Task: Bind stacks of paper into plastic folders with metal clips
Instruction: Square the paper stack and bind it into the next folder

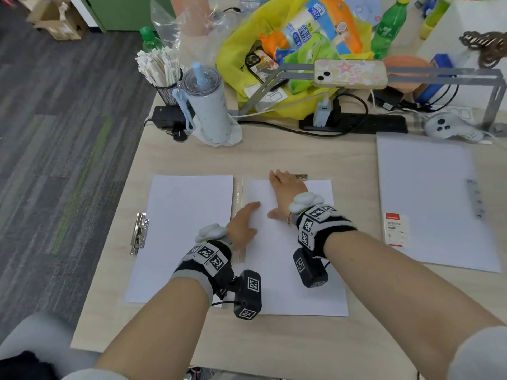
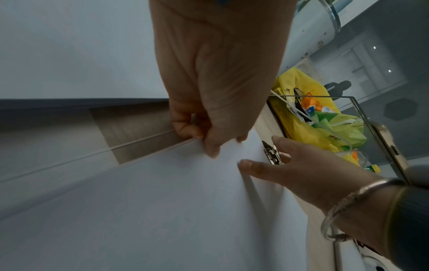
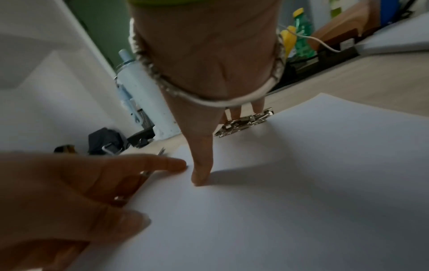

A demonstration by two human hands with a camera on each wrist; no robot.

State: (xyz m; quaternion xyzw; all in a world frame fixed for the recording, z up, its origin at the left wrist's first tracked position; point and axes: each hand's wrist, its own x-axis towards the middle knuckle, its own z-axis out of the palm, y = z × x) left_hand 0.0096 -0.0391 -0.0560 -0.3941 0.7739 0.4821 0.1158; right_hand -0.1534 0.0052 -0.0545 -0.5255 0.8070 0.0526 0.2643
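Observation:
An open clear plastic folder [image 1: 238, 215] lies flat on the wooden table. Its left half carries white paper [image 1: 181, 229] with a metal clip [image 1: 139, 233] at the outer edge. On the right half lies a paper stack [image 1: 301, 270] with a second metal clip [image 1: 301, 176] at its far edge. My left hand [image 1: 242, 223] pinches the stack's left edge, thumb [image 2: 211, 146] on top and fingers curled at the edge. My right hand [image 1: 284, 193] lies flat on the stack, thumb [image 3: 199, 179] pressing the sheet and fingertips beside the far clip [image 3: 243, 121].
Another folder with paper [image 1: 428, 201] and a red-and-white label lies at the right. Behind stand a pale blue tumbler [image 1: 208, 105], a black power strip [image 1: 354, 124], a white controller [image 1: 450, 127] and a yellow bag [image 1: 274, 50]. The table's left edge runs close to the left clip.

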